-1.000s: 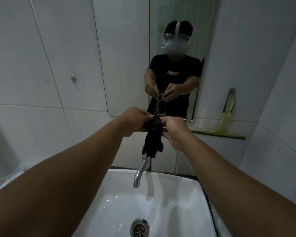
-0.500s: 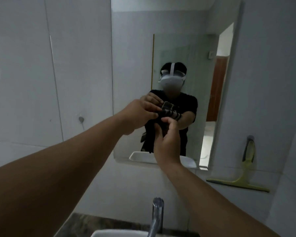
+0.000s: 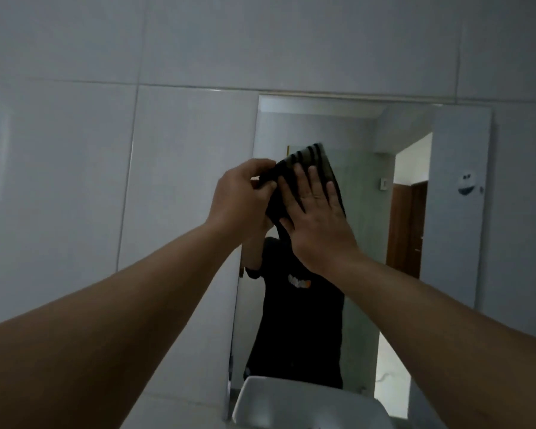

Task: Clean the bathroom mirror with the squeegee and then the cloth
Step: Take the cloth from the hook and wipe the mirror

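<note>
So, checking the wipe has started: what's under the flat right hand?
The dark striped cloth, spread under the right hand toward the mirror. Whether cloth touches glass is hidden.

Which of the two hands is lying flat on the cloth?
The right hand: its fingers are spread open, palm against the dark striped cloth at the mirror. The left hand is curled, pinching the cloth's edge.
</note>
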